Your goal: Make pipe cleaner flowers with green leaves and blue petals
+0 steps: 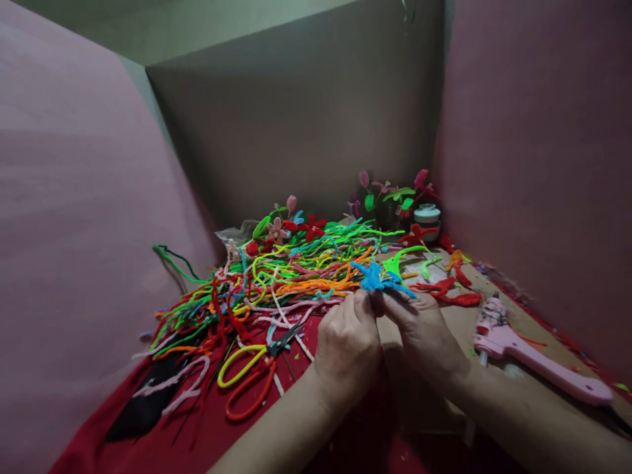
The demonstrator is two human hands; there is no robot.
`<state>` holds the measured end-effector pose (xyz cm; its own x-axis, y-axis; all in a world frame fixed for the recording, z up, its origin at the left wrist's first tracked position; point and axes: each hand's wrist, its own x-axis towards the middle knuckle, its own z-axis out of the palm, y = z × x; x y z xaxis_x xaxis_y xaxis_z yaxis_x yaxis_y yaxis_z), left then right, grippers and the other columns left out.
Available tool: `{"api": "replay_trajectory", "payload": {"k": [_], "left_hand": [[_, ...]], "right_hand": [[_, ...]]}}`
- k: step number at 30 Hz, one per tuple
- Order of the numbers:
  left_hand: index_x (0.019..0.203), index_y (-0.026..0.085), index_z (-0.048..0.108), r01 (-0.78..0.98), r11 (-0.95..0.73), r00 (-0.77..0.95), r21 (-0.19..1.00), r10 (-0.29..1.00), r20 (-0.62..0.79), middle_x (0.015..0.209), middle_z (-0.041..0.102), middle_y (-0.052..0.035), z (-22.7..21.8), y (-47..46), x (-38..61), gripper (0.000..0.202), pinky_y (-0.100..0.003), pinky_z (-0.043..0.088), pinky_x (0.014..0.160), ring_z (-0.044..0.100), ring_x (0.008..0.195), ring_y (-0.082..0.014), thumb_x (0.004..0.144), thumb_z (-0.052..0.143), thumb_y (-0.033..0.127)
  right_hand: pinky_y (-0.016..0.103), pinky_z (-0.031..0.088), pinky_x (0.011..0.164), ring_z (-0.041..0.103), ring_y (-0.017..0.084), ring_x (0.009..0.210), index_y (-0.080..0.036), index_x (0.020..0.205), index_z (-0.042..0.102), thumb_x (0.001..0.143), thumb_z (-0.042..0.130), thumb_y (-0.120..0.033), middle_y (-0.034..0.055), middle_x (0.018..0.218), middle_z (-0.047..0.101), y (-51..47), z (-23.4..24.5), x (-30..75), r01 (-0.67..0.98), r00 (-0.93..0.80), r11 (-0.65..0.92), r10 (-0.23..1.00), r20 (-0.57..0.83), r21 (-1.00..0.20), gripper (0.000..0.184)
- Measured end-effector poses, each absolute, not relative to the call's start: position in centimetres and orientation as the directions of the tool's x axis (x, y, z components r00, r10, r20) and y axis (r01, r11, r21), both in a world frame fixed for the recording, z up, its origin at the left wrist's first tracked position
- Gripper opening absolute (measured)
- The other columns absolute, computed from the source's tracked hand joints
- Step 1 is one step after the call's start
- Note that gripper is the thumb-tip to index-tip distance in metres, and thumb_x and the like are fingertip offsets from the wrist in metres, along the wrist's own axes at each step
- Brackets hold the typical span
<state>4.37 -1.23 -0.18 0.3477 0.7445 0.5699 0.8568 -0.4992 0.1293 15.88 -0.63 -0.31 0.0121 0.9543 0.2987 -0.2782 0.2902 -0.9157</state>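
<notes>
A blue pipe-cleaner flower (379, 279) with pointed petals and a bit of yellow at its middle is held up over the table. My left hand (348, 337) is closed in a pinch just under the petals. From the other side, my right hand (425, 332) also grips it, thumb and fingers pressed together at the base. What lies between the fingertips is hidden. To the left of my left hand rest scissors (269, 352) with one yellow and one red-orange handle. A pink glue gun (536, 362) lies beyond my right hand, on the right.
A large heap of coloured pipe cleaners (296, 270) covers the table's back left. Finished pipe-cleaner flowers (316, 227) and a lidded jar (426, 220) stand behind. Red petal pieces (451, 293) lie on cardboard. A black phone-like slab (143, 401) is at left. Pink panels enclose the sides.
</notes>
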Motion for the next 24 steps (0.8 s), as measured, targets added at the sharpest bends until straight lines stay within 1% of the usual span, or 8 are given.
{"api": "replay_trajectory", "payload": {"k": [2, 3, 6, 10, 15, 17, 20, 24], "left_hand": [[0.086, 0.016, 0.055, 0.846, -0.514, 0.347, 0.138, 0.730, 0.589, 0.072, 0.058, -0.0089, -0.3, -0.9, 4.1, 0.027, -0.028, 0.035, 0.058, 0.053, 0.062, -0.0179, 0.088, 0.028, 0.015], [0.085, 0.017, 0.054, 0.829, -0.530, 0.335, 0.181, 0.727, 0.599, 0.070, 0.057, -0.0075, -0.3, -0.8, 4.0, 0.026, -0.028, 0.034, 0.057, 0.052, 0.060, -0.0170, 0.088, 0.029, 0.014], [0.088, 0.019, 0.052, 0.728, -0.559, 0.257, 0.397, 0.760, 0.597, 0.068, 0.054, -0.0031, -0.2, -0.8, 3.5, 0.019, -0.025, 0.032, 0.055, 0.048, 0.056, -0.0140, 0.087, 0.034, 0.016], [0.087, 0.020, 0.051, 0.522, -0.490, 0.137, 0.698, 0.856, 0.499, 0.066, 0.051, 0.0016, 0.4, -0.9, 3.5, 0.012, -0.023, 0.033, 0.056, 0.045, 0.055, -0.0112, 0.086, 0.040, 0.021], [0.079, 0.018, 0.053, 0.190, -0.352, 0.068, 0.917, 0.936, 0.345, 0.068, 0.051, 0.0023, 0.7, -0.8, 4.1, 0.013, -0.021, 0.036, 0.059, 0.043, 0.059, -0.0092, 0.083, 0.048, 0.029], [0.077, 0.018, 0.053, 0.020, -0.260, 0.070, 0.965, 0.964, 0.258, 0.065, 0.050, 0.0032, 0.8, -0.9, 4.4, 0.013, -0.019, 0.035, 0.055, 0.041, 0.055, -0.0076, 0.080, 0.053, 0.030], [0.073, 0.017, 0.050, -0.192, -0.092, 0.113, 0.977, 0.987, 0.115, 0.054, 0.041, 0.0064, 1.2, -1.1, 4.7, 0.014, -0.016, 0.027, 0.043, 0.032, 0.044, -0.0043, 0.077, 0.058, 0.028], [0.078, 0.017, 0.050, -0.406, 0.112, 0.351, 0.907, 0.936, 0.042, 0.049, 0.037, 0.0085, 1.4, -1.0, 4.0, 0.013, -0.014, 0.020, 0.037, 0.022, 0.036, -0.0012, 0.079, 0.057, 0.027]], "right_hand": [[0.030, 0.044, 0.075, 0.056, 0.013, 0.069, -0.023, 0.080, 0.071, 0.076, 0.062, -0.027, -0.0024, 0.075, 0.067, -0.6, -0.3, 15.8, -0.248, 0.016, 0.310, 0.949, 0.316, -0.918, 0.011], [0.031, 0.044, 0.076, 0.056, 0.013, 0.068, -0.023, 0.079, 0.071, 0.075, 0.062, -0.028, -0.0022, 0.074, 0.066, -0.6, -0.2, 15.8, -0.245, 0.007, 0.311, 0.948, 0.319, -0.918, 0.010], [0.034, 0.044, 0.075, 0.055, 0.014, 0.067, -0.022, 0.076, 0.070, 0.073, 0.065, -0.028, -0.0018, 0.069, 0.064, -0.5, -0.3, 15.8, -0.230, -0.033, 0.303, 0.947, 0.319, -0.925, 0.009], [0.034, 0.045, 0.073, 0.052, 0.014, 0.066, -0.020, 0.074, 0.069, 0.072, 0.064, -0.029, -0.0015, 0.067, 0.060, -0.3, -0.6, 15.6, -0.154, -0.039, 0.323, 0.942, 0.332, -0.934, 0.011], [0.033, 0.043, 0.076, 0.054, 0.016, 0.073, -0.019, 0.077, 0.069, 0.075, 0.061, -0.031, 0.0004, 0.073, 0.063, -0.3, -0.1, 15.4, -0.113, 0.042, 0.355, 0.935, 0.353, -0.928, 0.015], [0.032, 0.043, 0.079, 0.056, 0.016, 0.077, -0.019, 0.080, 0.069, 0.076, 0.061, -0.030, 0.0002, 0.076, 0.065, -0.3, 0.0, 15.3, -0.182, 0.035, 0.344, 0.939, 0.343, -0.921, 0.014], [0.030, 0.043, 0.080, 0.057, 0.014, 0.076, -0.021, 0.079, 0.068, 0.078, 0.059, -0.029, -0.0006, 0.077, 0.066, -0.2, -0.2, 15.4, -0.331, -0.013, 0.306, 0.945, 0.328, -0.893, 0.012], [0.029, 0.046, 0.069, 0.054, 0.013, 0.064, -0.021, 0.072, 0.065, 0.077, 0.061, -0.029, -0.0017, 0.067, 0.063, 0.3, -0.8, 15.6, -0.491, -0.112, 0.217, 0.945, 0.308, -0.844, 0.010]]}}
